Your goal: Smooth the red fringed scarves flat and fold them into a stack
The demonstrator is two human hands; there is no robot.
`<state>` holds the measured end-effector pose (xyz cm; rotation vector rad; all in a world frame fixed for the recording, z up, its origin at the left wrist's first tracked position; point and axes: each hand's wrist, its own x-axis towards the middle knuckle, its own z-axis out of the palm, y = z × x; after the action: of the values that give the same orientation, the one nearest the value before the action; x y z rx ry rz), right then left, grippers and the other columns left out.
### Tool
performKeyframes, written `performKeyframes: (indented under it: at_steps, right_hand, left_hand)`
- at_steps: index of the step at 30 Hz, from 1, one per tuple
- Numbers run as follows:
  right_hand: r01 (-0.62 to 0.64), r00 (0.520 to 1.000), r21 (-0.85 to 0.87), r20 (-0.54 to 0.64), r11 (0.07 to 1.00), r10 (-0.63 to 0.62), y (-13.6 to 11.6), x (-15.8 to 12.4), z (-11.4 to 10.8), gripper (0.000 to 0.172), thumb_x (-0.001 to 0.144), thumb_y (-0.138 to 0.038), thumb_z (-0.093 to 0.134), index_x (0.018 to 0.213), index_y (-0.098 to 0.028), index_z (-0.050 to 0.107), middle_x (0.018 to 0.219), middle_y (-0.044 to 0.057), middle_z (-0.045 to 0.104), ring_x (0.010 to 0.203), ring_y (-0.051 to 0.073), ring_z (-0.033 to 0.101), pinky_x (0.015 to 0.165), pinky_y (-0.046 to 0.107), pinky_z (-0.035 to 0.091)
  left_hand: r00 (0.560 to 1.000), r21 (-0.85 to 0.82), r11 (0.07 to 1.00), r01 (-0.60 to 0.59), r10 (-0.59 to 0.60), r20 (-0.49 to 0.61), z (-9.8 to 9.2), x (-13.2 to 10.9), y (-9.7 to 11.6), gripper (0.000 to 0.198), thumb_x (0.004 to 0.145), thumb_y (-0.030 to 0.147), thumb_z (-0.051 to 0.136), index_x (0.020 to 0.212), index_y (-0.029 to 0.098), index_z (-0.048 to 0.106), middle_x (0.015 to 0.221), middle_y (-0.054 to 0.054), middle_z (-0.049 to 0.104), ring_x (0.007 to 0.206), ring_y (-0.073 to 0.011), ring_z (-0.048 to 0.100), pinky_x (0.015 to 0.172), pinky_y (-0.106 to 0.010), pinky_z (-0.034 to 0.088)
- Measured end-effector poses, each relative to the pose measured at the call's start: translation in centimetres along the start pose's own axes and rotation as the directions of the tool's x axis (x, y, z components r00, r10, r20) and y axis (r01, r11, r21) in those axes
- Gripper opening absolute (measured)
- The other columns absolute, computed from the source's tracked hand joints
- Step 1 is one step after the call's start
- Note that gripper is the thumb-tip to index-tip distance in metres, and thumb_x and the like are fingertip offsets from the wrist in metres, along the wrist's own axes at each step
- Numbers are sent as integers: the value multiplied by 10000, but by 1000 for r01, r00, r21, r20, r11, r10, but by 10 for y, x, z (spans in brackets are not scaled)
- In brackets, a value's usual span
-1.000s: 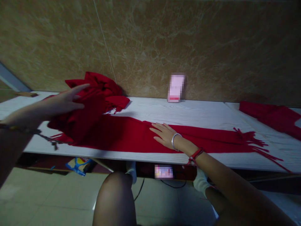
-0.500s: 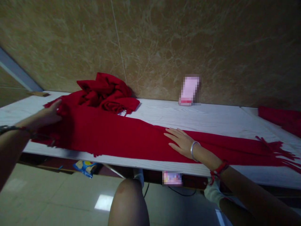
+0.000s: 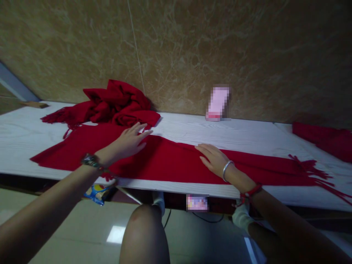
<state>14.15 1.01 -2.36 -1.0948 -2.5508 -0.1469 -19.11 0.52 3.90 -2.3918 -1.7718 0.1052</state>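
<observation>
A long red scarf point(image 3: 170, 161) with fringed ends lies folded lengthwise along the white wood-grain table point(image 3: 181, 124). My left hand point(image 3: 130, 141) is over its left half, fingers spread and holding nothing; whether it touches the cloth I cannot tell. Flat on the middle of the scarf rests my right hand point(image 3: 213, 159), its fingers stretched out. Behind my left hand, a crumpled red scarf point(image 3: 121, 104) is heaped against the wall, its fringe spilling left.
A blurred pink box point(image 3: 218, 102) stands against the marbled wall point(image 3: 176, 55). More folded red cloth point(image 3: 321, 141) lies at the right end. Under the tabletop are a blue packet point(image 3: 95, 194), another blurred item point(image 3: 197, 202) and a dark cable point(image 3: 207, 220). My knee is below the table edge.
My left hand has let go of the scarf's left end and moved right, toward the middle. My right hand stays about where it was. The whole view has shifted slightly.
</observation>
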Motion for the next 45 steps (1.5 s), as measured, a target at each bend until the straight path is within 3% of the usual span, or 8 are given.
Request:
performKeyframes:
  at_steps: [5, 13, 19, 24, 26, 31, 37, 45]
  right_hand:
    - [-85, 996, -102, 24, 991, 88, 18, -13, -11, 433, 786, -30, 434, 1154, -135, 636, 1146, 125, 687, 1056, 215, 637, 948, 392, 513]
    - [-207, 975, -173, 41, 963, 217, 44, -36, -27, 512, 708, 65, 433, 1085, -184, 674, 1087, 78, 720, 995, 193, 671, 860, 337, 564]
    - [-153, 971, -106, -203, 983, 129, 54, -68, -46, 414, 822, -20, 382, 1081, -159, 674, 1074, 80, 723, 975, 196, 683, 894, 360, 561]
    - [4, 983, -55, -181, 998, -14, 48, -99, -52, 374, 876, -84, 375, 1107, -156, 660, 1149, 76, 695, 1077, 175, 638, 948, 335, 532]
    - [5, 992, -67, -126, 998, -14, 46, -105, -49, 386, 864, -78, 376, 1130, -143, 648, 1211, 89, 662, 1170, 184, 577, 991, 354, 499]
    - [-65, 997, -118, -50, 991, 59, 49, -108, -40, 458, 829, -36, 325, 1147, -139, 638, 1211, 99, 661, 1194, 190, 558, 1022, 407, 467]
    - [-95, 995, -23, -10, 995, 95, 51, -110, -40, 466, 838, -52, 322, 1182, -145, 621, 1230, 88, 651, 1200, 176, 552, 1037, 386, 456]
    - [-161, 986, 85, 63, 983, 156, 58, -98, -40, 513, 826, -61, 345, 1254, -224, 576, 1280, 42, 619, 1287, 178, 460, 1072, 434, 415]
  left_hand:
    - [985, 20, 986, -167, 166, 42, 13, 22, 32, 530, 868, 118, 355, 1389, 187, 421, 1398, -139, 475, 1303, -277, 409, 1068, -499, 293]
    - [991, 123, 985, -124, 117, 58, -8, 40, 18, 315, 839, 127, 414, 1042, 157, 652, 1031, -106, 659, 948, -194, 622, 841, -280, 463]
    - [994, 109, 990, -90, 95, -47, -38, -2, 16, 299, 897, 143, 376, 1097, 84, 590, 1117, -111, 589, 985, -161, 561, 895, -269, 437]
    - [978, 108, 992, -70, 47, 201, -19, -41, 30, 318, 864, 111, 381, 1110, 109, 582, 1118, -124, 618, 969, -216, 602, 818, -310, 489]
    - [976, 100, 991, -84, 62, 207, -8, -45, 35, 341, 850, 84, 364, 1120, 104, 571, 1103, -135, 622, 964, -226, 617, 812, -313, 496]
    - [997, 92, 995, -38, 32, 75, 3, -25, 53, 326, 790, 144, 474, 1097, 137, 581, 1095, -137, 587, 935, -267, 626, 793, -368, 519]
    - [995, -221, 970, -96, 85, -56, 13, 3, 96, 480, 740, 79, 461, 1209, 141, 544, 1188, -122, 540, 1049, -227, 580, 936, -339, 475]
    - [996, -10, 997, 70, -71, -58, -5, 24, 118, 438, 785, 3, 370, 1148, 127, 583, 1102, -142, 587, 970, -243, 609, 786, -322, 508]
